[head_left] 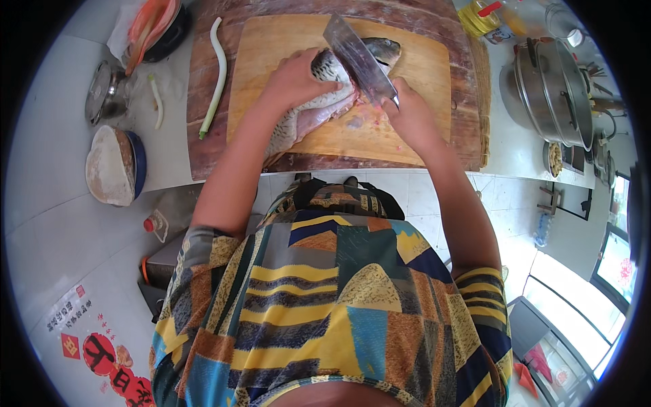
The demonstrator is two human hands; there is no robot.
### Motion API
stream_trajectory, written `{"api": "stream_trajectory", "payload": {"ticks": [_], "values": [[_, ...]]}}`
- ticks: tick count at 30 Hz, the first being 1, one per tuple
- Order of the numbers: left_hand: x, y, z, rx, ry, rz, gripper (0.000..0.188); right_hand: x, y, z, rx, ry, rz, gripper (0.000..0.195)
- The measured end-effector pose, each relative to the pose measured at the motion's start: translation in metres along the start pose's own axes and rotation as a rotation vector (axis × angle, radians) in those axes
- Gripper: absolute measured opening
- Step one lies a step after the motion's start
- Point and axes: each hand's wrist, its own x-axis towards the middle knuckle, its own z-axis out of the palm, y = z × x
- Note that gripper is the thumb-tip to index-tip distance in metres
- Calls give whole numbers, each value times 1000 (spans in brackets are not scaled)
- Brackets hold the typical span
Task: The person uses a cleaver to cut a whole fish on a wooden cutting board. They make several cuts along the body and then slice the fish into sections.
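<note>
A large scaly fish (285, 133) lies slantwise on a wooden cutting board (422, 61), its dark head (384, 49) toward the upper right. The belly side is cut open and shows pale pink flesh. My left hand (300, 79) grips the fish's body just behind the head, thumb and fingers spread over it. In my right hand (409, 109) is a cleaver (356, 53), held by its handle. The broad blade crosses the fish between its body and head, hiding part of the cut. Small reddish bits lie on the board below the blade.
Left of the board lies a scallion stalk (218, 76) on the dark wooden slab (203, 157). Farther left are a metal pot (104, 91) and a bowl of white powder (109, 165). On the right stand a large steamer pot (552, 94) and an oil bottle (478, 20).
</note>
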Motion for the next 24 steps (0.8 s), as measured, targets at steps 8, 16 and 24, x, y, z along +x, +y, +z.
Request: {"api": "stream_trajectory", "payload": {"ticks": [8,16,24], "values": [[31,12,13,124,-114,-11,94,-15,-15,-20,-68,-153,-33,82],[-4,41,15,233,84,164,75,-11,-19,-7,-239,-156,-95,95],[-19,45,27,291,216,281,70,63,-39,13,-139,-59,-266,89]]}}
